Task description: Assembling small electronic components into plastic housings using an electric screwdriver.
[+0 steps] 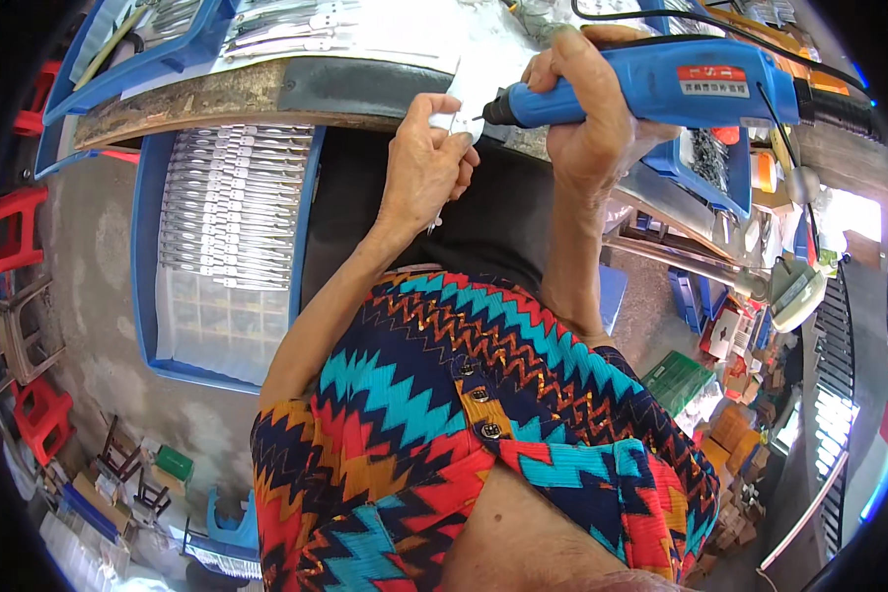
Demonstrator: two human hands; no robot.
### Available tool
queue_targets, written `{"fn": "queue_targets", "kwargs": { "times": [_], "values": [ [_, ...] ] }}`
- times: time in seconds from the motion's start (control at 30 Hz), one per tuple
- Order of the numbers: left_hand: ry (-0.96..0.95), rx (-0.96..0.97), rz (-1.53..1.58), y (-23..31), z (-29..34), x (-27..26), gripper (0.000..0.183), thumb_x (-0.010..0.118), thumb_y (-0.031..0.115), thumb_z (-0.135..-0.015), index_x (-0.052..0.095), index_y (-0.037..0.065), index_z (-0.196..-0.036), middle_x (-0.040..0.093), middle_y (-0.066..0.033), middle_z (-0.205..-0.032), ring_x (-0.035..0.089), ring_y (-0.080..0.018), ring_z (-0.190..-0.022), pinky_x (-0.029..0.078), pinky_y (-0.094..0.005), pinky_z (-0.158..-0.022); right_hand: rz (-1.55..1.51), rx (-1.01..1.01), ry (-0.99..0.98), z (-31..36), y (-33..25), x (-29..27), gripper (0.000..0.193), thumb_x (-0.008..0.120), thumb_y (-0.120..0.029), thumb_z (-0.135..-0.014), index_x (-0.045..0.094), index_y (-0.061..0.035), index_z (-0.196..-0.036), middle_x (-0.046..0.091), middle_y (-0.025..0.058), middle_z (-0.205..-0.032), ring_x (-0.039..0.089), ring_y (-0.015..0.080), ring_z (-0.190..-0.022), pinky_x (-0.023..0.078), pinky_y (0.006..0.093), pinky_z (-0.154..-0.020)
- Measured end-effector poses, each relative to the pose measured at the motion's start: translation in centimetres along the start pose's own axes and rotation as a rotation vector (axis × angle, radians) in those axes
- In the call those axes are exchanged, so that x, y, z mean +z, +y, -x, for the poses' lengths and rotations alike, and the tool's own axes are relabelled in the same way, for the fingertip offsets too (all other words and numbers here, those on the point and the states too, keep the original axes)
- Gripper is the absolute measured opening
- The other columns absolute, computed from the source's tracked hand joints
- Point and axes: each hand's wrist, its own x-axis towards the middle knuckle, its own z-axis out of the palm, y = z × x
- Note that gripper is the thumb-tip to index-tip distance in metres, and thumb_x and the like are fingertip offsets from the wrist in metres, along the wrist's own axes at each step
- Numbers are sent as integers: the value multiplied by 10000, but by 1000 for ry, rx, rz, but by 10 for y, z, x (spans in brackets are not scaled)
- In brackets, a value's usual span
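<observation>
Blue power tool gripped by right hand; left hand pinches metal piece.

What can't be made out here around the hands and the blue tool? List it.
Head view only:
- Tool tip: hidden where the blue power tool meets the small metal piece.
- The piece's shape: mostly covered by the left hand.
- Right hand fingers: wrapped behind the tool.
- Metal parts in the blue tray: too small to identify.
</observation>
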Motion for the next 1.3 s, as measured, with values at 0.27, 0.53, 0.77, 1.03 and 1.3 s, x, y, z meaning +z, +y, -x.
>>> {"fn": "queue_targets", "kwargs": {
  "times": [0.27, 0.53, 0.77, 1.03, 1.3],
  "values": [
    [5, -21, 77, -7, -5, 1, 296, 506, -10, -842, 367, -1, -1103, 556, -103, -648, 433, -63, -447, 289, -200, -349, 132, 150, 166, 4, -10, 8, 216, 636, 2, -730, 498, 27, -894, 551, 92, -604, 528, 153, -488, 434, 253, -488],
    [-15, -14, 117, -9, -6, 0, 306, 503, -28, -835, 370, 1, -1109, 554, -110, -649, 408, -57, -452, 262, -194, -356, 159, 127, 141, 3, -8, 8, 198, 647, -10, -732, 511, 27, -870, 550, 88, -593, 525, 147, -479, 427, 249, -477],
    [-25, -15, 148, -9, -6, -1, 273, 503, -23, -841, 397, 2, -1091, 552, -102, -642, 398, -50, -459, 251, -182, -360, 115, 105, 119, 0, -8, 9, 182, 638, -11, -729, 525, 36, -864, 549, 91, -586, 529, 150, -477, 428, 254, -472],
    [9, -30, 140, -10, -8, -1, 241, 543, 61, -858, 438, 13, -1069, 543, -65, -585, 420, -42, -440, 276, -193, -345, 140, 95, 113, -4, 1, 6, 138, 614, -21, -737, 542, 47, -832, 550, 89, -585, 529, 154, -475, 430, 255, -473],
    [22, -18, 162, -10, -6, 1, 252, 518, -3, -836, 432, 2, -1073, 549, -76, -613, 411, -47, -453, 270, -185, -354, 611, -210, -115, 8, 8, 8, 148, 640, -12, -734, 525, 42, -811, 541, 51, -578, 504, 115, -482, 408, 245, -465]
  ]
}}
